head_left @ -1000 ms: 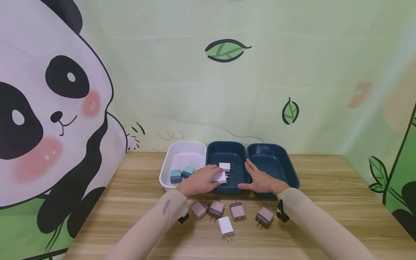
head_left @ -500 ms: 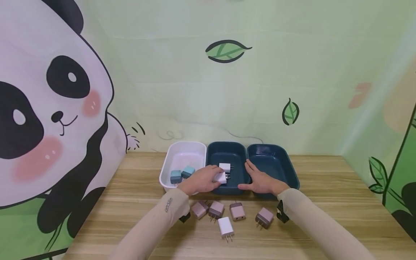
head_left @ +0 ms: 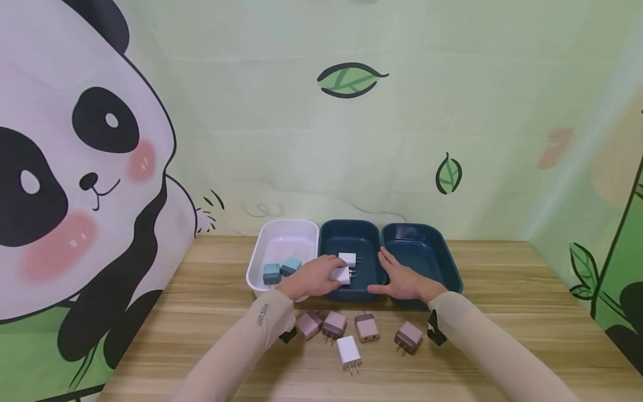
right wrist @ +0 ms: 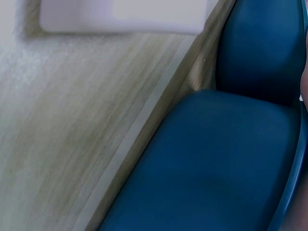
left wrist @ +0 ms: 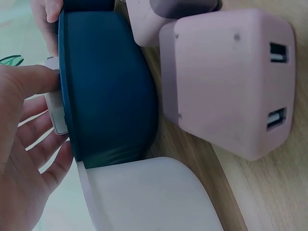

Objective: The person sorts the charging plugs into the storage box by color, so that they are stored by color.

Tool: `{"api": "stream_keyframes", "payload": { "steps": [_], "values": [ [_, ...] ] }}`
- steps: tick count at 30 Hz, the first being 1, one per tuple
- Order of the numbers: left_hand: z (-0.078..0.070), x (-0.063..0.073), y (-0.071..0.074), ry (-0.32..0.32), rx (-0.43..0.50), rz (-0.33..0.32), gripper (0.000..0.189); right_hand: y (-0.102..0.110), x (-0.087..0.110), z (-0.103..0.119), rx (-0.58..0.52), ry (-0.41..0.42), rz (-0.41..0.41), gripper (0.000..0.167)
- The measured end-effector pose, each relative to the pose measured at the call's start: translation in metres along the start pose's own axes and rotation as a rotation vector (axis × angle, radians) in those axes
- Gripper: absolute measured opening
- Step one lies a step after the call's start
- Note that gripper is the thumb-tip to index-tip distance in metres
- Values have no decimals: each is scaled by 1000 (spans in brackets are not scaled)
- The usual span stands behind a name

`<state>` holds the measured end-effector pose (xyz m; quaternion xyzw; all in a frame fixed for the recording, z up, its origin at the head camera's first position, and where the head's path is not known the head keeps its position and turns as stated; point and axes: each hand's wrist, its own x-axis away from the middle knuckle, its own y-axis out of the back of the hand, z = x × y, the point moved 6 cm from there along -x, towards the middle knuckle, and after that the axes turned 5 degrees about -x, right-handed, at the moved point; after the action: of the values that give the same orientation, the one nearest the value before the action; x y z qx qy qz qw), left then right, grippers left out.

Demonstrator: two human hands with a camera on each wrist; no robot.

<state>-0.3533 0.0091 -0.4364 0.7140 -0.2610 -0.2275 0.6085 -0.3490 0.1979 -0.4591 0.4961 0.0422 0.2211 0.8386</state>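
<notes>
In the head view my left hand point(head_left: 316, 276) reaches into the near part of the middle dark blue tray point(head_left: 346, 234). It holds a white charger plug point(head_left: 341, 274) with the prongs facing right; the left wrist view shows thumb and fingers on either side of this plug point(left wrist: 57, 110). Just beyond lies a second white plug point(head_left: 347, 259) in the same tray. My right hand point(head_left: 402, 279) rests where the middle tray and the right dark blue tray point(head_left: 417, 237) meet, fingers extended and thumb spread at the near edge. Only a sliver of it shows in the right wrist view.
On the left stands a white tray point(head_left: 286, 237) with two teal plugs point(head_left: 272, 272). Several pink plugs point(head_left: 367, 327) and one white plug point(head_left: 349, 352) are scattered over the wooden table point(head_left: 492, 279) in front of the trays. A printed backdrop point(head_left: 281, 139) rises behind.
Both hands stay in the same places, and the plugs and trays keep their positions. My left forearm shifts very slightly to the right.
</notes>
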Motion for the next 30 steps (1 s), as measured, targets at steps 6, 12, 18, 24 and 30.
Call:
{"api": "stream_keyframes", "payload": {
  "steps": [6,12,18,24,30],
  "values": [
    [-1,-1,0,17,3,11,42,-1,-1,-2,-2,-10,2,103],
    [0,-1,1,10,16,16,38,-1,-1,-2,-7,-18,3,105],
    [3,1,4,-5,28,-8,35,-1,0,-1,0,-18,3,103],
    [3,8,8,3,41,-2,36,-1,0,-1,-5,-30,10,104],
    [-7,23,11,-64,23,-16,33,-2,0,-2,-5,-44,18,105]
  ]
}}
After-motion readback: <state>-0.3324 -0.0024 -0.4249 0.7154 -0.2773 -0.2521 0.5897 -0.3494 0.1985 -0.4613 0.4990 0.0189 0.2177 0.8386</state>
